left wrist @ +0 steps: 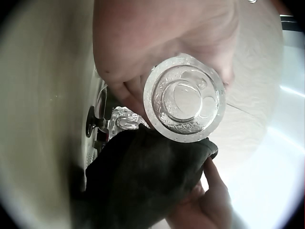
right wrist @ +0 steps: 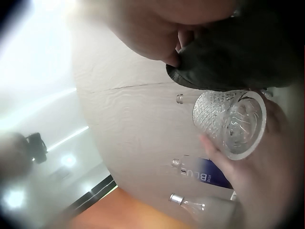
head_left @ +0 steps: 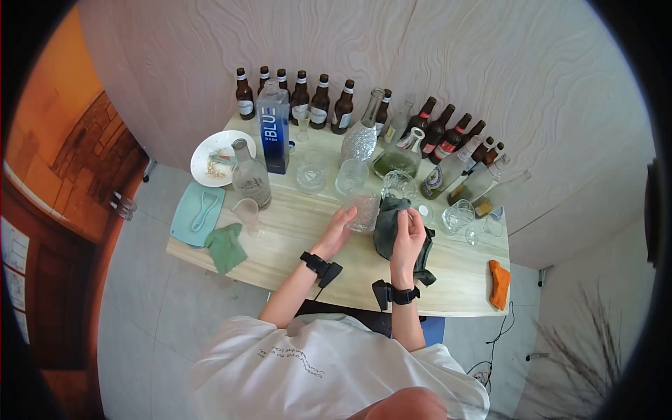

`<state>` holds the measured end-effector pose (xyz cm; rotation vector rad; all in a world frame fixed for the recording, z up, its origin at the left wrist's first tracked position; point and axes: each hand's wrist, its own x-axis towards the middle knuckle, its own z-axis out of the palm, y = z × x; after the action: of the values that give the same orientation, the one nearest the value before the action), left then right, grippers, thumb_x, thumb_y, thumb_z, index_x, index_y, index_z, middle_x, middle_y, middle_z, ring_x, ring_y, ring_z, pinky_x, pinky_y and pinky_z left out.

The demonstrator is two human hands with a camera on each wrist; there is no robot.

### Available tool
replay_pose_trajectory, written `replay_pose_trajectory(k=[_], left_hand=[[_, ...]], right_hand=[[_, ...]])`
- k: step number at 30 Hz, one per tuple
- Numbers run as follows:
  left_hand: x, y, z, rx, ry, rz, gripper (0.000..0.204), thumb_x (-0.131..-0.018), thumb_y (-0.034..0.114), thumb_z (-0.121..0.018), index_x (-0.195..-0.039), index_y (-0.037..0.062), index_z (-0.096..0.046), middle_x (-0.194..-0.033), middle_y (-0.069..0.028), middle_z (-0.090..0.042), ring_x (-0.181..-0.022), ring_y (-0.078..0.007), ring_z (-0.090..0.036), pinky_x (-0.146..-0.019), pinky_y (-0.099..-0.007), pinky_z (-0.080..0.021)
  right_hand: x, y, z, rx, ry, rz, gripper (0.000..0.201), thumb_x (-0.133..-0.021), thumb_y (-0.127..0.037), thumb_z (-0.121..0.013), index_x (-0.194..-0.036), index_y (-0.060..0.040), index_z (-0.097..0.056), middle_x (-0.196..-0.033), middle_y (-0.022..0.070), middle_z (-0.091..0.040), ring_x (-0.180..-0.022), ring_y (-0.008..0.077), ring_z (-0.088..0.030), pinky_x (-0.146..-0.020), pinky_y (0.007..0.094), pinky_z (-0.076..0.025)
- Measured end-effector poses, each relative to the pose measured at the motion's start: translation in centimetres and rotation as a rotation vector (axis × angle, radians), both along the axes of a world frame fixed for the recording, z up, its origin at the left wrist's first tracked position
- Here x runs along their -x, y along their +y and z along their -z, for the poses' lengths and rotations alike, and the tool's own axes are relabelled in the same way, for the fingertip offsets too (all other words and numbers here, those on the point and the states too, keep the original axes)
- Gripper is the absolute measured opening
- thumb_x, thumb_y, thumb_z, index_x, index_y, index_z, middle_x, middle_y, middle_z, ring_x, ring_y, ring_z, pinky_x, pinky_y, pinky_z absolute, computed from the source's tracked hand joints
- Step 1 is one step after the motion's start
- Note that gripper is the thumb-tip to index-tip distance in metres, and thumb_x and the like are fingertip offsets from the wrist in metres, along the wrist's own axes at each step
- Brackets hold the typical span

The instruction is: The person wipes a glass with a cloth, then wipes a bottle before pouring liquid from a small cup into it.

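My left hand (head_left: 335, 234) grips a clear textured glass tumbler (head_left: 362, 213) over the middle of the table. In the left wrist view the round end of the tumbler (left wrist: 183, 100) faces the camera, with fingers wrapped behind it. My right hand (head_left: 409, 241) pinches the top edge of a dark green cloth (head_left: 386, 234), which hangs down in folds close beside the tumbler. The right wrist view has the cloth (right wrist: 233, 55) right above the tumbler (right wrist: 228, 121), thumb and fingers at its edge. Behind the cloth stands another cut-glass vessel (head_left: 399, 183).
Brown beer bottles (head_left: 319, 105) line the table's back edge. A blue-labelled bottle (head_left: 273, 129), a clear bottle (head_left: 252, 178) and a white plate (head_left: 203, 150) stand left, above a light-blue tray (head_left: 185, 217) and green cloth (head_left: 225, 250). Several glasses (head_left: 458, 215) and an orange cloth (head_left: 498, 283) are right.
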<state>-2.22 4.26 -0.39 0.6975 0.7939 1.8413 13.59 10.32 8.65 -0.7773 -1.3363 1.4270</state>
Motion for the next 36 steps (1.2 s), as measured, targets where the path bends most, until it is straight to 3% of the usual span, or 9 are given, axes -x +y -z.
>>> replay_pose_trajectory(k=[2, 3, 4, 6, 9, 12, 21, 33, 36], left_hand=[[-0.1, 0.0, 0.6, 0.019, -0.058, 0.018, 0.075, -0.106, 0.060, -0.061, -0.158, 0.0058, -0.050, -0.155, -0.0072, -0.060, -0.144, -0.0198, -0.054, -0.122, -0.0420, -0.041], [0.0, 0.0, 0.8, 0.027, -0.085, 0.028, 0.073, -0.108, 0.058, -0.059, -0.158, 0.0064, -0.049, -0.156, -0.0065, -0.059, -0.144, -0.0194, -0.054, -0.122, -0.0419, -0.041], [0.1, -0.1, 0.9, 0.036, -0.110, 0.026, 0.070, -0.110, 0.056, -0.056, -0.159, 0.0068, -0.048, -0.156, -0.0065, -0.058, -0.145, -0.0194, -0.053, -0.122, -0.0418, -0.040], [0.1, -0.3, 0.9, 0.050, -0.159, 0.022, 0.065, -0.113, 0.053, -0.052, -0.160, 0.0077, -0.047, -0.157, -0.0065, -0.057, -0.146, -0.0196, -0.052, -0.123, -0.0417, -0.040], [0.3, -0.6, 0.5, 0.029, -0.235, 0.047, 0.060, -0.113, 0.048, -0.056, -0.157, 0.0076, -0.050, -0.152, -0.0038, -0.060, -0.141, -0.0167, -0.055, -0.120, -0.0396, -0.041], [-0.2, -0.9, -0.6, -0.004, -0.198, 0.022, 0.064, -0.112, 0.050, -0.056, -0.159, 0.0079, -0.047, -0.154, -0.0046, -0.059, -0.142, -0.0172, -0.053, -0.120, -0.0386, -0.041], [0.1, -0.7, 1.8, -0.048, -0.120, 0.060, 0.074, -0.106, 0.043, -0.071, -0.163, 0.0078, -0.040, -0.160, -0.0063, -0.052, -0.146, -0.0202, -0.050, -0.122, -0.0394, -0.039], [0.3, -1.0, 1.7, -0.025, -0.157, 0.135, 0.077, -0.105, 0.057, -0.064, -0.160, 0.0064, -0.046, -0.159, -0.0095, -0.054, -0.148, -0.0247, -0.049, -0.126, -0.0459, -0.036], [0.3, -1.1, 1.3, -0.018, -0.225, 0.144, 0.080, -0.105, 0.062, -0.059, -0.161, 0.0068, -0.045, -0.160, -0.0112, -0.054, -0.148, -0.0267, -0.049, -0.126, -0.0477, -0.034]], right_hand=[[1.5, -1.1, 0.0, -0.127, -0.041, -0.017, 0.029, -0.110, -0.018, -0.068, -0.126, 0.0069, -0.068, -0.101, -0.0012, -0.073, -0.088, 0.0039, -0.060, -0.074, 0.0214, -0.047], [1.9, -1.1, 1.1, -0.235, -0.152, -0.020, 0.033, -0.109, -0.017, -0.068, -0.132, 0.0072, -0.067, -0.105, 0.0024, -0.075, -0.094, 0.0066, -0.062, -0.080, 0.0232, -0.050], [1.8, -2.3, -0.3, -0.344, -0.310, -0.051, 0.035, -0.108, -0.015, -0.069, -0.136, 0.0068, -0.066, -0.121, 0.0120, -0.077, -0.107, 0.0166, -0.071, -0.092, 0.0289, -0.054], [2.3, -2.8, 1.0, -0.649, -0.356, -0.079, 0.040, -0.106, -0.013, -0.070, -0.140, 0.0069, -0.064, -0.147, 0.0226, -0.066, -0.135, 0.0321, -0.066, -0.110, 0.0382, -0.051], [2.4, -3.6, 1.3, -0.843, -0.474, -0.101, 0.045, -0.104, -0.014, -0.071, -0.143, 0.0065, -0.061, -0.164, 0.0250, -0.049, -0.152, 0.0419, -0.048, -0.122, 0.0450, -0.043], [1.9, -3.3, 1.7, -0.845, -0.529, -0.149, 0.055, -0.104, -0.015, -0.071, -0.152, 0.0056, -0.053, -0.170, 0.0246, -0.040, -0.158, 0.0412, -0.039, -0.126, 0.0460, -0.037], [1.5, -3.9, 1.6, -0.846, -0.595, -0.153, 0.051, -0.106, -0.015, -0.066, -0.147, 0.0123, -0.053, -0.171, 0.0268, -0.037, -0.159, 0.0447, -0.035, -0.127, 0.0475, -0.035], [2.1, -4.0, 2.2, -0.808, -0.515, -0.077, 0.041, -0.108, -0.006, -0.055, -0.146, 0.0100, -0.055, -0.169, 0.0259, -0.039, -0.155, 0.0428, -0.042, -0.122, 0.0462, -0.042], [2.1, -4.4, 1.6, -0.586, -0.413, -0.078, 0.039, -0.110, -0.006, -0.055, -0.146, 0.0097, -0.054, -0.166, 0.0252, -0.045, -0.148, 0.0450, -0.048, -0.115, 0.0451, -0.047]])
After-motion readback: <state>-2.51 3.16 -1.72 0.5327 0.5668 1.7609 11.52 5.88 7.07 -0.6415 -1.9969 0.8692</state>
